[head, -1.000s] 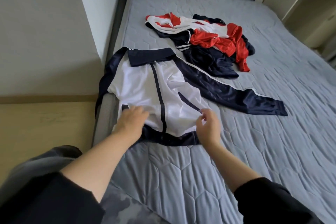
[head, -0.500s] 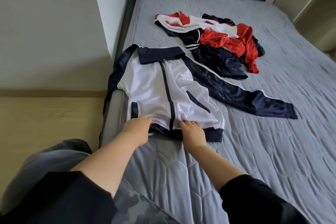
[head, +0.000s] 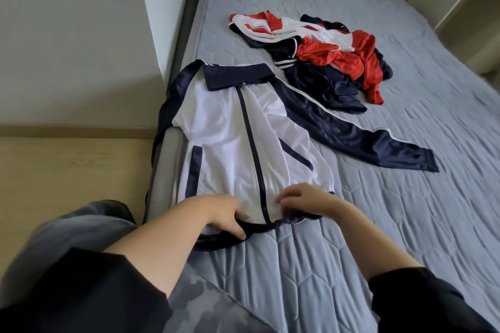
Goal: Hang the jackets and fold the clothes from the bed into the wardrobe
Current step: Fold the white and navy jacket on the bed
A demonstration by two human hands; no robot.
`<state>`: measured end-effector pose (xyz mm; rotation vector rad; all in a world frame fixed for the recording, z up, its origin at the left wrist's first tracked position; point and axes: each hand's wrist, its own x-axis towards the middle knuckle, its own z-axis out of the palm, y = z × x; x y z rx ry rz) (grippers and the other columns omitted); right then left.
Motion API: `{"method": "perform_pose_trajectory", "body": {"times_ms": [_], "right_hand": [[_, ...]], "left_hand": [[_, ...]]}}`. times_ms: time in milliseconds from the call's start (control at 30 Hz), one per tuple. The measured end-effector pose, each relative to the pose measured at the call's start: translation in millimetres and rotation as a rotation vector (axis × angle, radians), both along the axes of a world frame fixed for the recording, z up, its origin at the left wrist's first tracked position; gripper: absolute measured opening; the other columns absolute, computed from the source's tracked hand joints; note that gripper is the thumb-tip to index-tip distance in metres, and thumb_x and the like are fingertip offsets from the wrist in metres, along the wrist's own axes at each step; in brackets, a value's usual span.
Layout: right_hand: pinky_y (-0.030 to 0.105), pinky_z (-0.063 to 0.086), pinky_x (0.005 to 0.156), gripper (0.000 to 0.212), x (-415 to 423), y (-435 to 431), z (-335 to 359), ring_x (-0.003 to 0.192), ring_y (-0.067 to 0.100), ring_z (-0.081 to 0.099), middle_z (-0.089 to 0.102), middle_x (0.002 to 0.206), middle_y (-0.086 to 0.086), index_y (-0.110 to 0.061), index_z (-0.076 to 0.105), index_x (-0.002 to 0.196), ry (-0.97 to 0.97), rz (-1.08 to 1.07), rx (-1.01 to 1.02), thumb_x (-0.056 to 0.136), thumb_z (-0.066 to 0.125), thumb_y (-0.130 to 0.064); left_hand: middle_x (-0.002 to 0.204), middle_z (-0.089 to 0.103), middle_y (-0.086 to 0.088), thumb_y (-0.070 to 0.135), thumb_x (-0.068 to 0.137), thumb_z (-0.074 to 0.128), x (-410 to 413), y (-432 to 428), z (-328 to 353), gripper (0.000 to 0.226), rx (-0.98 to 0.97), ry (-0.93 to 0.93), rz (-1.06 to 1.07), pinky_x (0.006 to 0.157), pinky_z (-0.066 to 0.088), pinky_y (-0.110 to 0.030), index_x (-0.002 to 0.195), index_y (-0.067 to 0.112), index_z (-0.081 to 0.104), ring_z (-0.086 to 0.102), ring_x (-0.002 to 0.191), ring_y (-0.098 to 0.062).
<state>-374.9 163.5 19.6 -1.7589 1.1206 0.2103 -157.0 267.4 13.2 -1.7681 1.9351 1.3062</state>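
White and navy jacket (head: 238,143) lies zipped, front up, near the left edge of the bed (head: 405,224), one navy sleeve stretched out to the right, collar toward the headboard. Left hand (head: 221,213) pinches the navy hem band, fingers curled round it; right hand (head: 305,197) grips the hem just right of the zipper, fingers bent over the fabric. Pile of red, white and navy clothes (head: 324,54) sits farther up the bed, touching the jacket's sleeve

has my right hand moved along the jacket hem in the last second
Yes. The right hand slid left along the jacket hem, toward the zipper.
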Motion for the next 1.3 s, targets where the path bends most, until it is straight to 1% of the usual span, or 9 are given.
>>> {"method": "perform_pose_trajectory", "body": {"times_ms": [167,267,433,533,633,767,967,1133,1300], "right_hand": [[0.025,0.043,0.081,0.042,-42.8,1.8,-22.7,0.102,0.019,0.057,0.061,0.104,-0.005,-0.019,0.064,0.099,-0.065,-0.649,-0.496,0.078,0.042,0.01],[0.036,0.042,0.098,0.069,-67.5,3.6,-35.7,0.125,0.026,0.039,0.04,0.134,0.005,-0.019,0.046,0.132,0.073,-0.532,-0.479,0.073,0.039,0.016],[0.033,0.023,0.114,0.092,-82.7,8.8,-51.8,0.144,0.022,0.012,0.014,0.154,-0.002,-0.03,0.011,0.151,0.228,-0.086,-0.367,0.076,0.051,0.006],[0.021,0.041,0.094,0.067,-77.6,2.9,-49.2,0.126,0.024,0.047,0.051,0.132,0.006,-0.019,0.048,0.134,-0.001,-0.383,-0.46,0.075,0.044,0.013],[0.02,0.053,0.067,0.044,-68.8,-12.6,-33.5,0.091,0.031,0.065,0.07,0.087,0.01,-0.008,0.069,0.098,-0.394,-0.857,-0.146,0.079,0.042,0.02],[0.03,0.057,0.06,0.035,-63.9,-37.0,-5.4,0.073,0.026,0.065,0.067,0.083,0.014,-0.007,0.069,0.1,-0.149,-0.762,0.052,0.084,0.044,0.012],[0.033,0.049,0.057,0.015,-66.9,-55.8,25.2,0.06,0.031,0.057,0.057,0.058,0.009,-0.006,0.064,0.073,0.245,-0.689,-0.559,0.072,0.053,0.003],[0.039,0.056,0.06,0.018,-62.1,-45.4,12.5,0.063,0.025,0.059,0.061,0.067,0.012,-0.004,0.055,0.085,-0.337,-1.262,0.349,0.098,0.042,-0.008],[0.023,0.045,0.039,0.022,-75.7,-42.8,13.0,0.042,0.021,0.058,0.058,0.067,0.015,-0.003,0.056,0.086,-0.12,-1.149,0.148,0.092,0.036,0.001]], "left_hand": [[0.092,0.055,0.006,0.052,0.071,0.066,-19.3,5.3,-7.6,0.037,-0.369,-0.202,-0.111,0.062,0.035,-0.029,0.089,0.026,0.047,0.054,0.082,-0.019],[0.11,0.05,0.002,0.055,0.07,0.067,-28.0,10.1,-9.8,0.054,-0.363,-0.259,-0.15,0.07,0.037,-0.032,0.107,0.022,0.047,0.053,0.101,-0.022],[0.124,0.046,-0.004,0.008,0.077,0.057,-36.1,9.8,-11.3,0.049,-0.359,-0.312,-0.174,0.074,0.039,-0.033,0.124,0.018,0.046,0.05,0.109,-0.026],[0.103,0.064,-0.003,0.003,0.078,0.052,-17.2,-0.1,-2.8,0.035,-0.293,-0.067,0.125,0.077,0.045,-0.029,0.104,0.022,0.063,0.059,0.096,-0.023],[0.074,0.061,-0.002,0.003,0.077,0.056,15.2,-8.6,9.1,0.017,-0.228,0.044,0.279,0.063,0.043,-0.027,0.075,0.02,0.06,0.059,0.073,-0.018],[0.068,0.056,0.003,0.005,0.077,0.06,44.0,-14.1,23.9,0.013,-0.175,0.065,0.325,0.058,0.038,-0.023,0.074,0.017,0.058,0.053,0.064,-0.012],[0.074,0.064,0.002,0.008,0.089,0.06,46.2,-17.4,30.3,0.009,-0.076,0.235,0.449,0.067,0.044,-0.022,0.092,0.007,0.067,0.058,0.069,-0.011],[0.073,0.059,-0.001,0.007,0.091,0.057,49.1,-18.2,29.3,0.011,-0.088,0.289,0.48,0.067,0.039,-0.023,0.089,0.001,0.065,0.053,0.07,-0.014],[0.07,0.066,0.003,-0.001,0.079,0.06,44.8,-15.6,30.0,0.025,-0.14,0.388,0.531,0.068,0.045,-0.02,0.089,0.019,0.073,0.061,0.069,-0.011]]}}
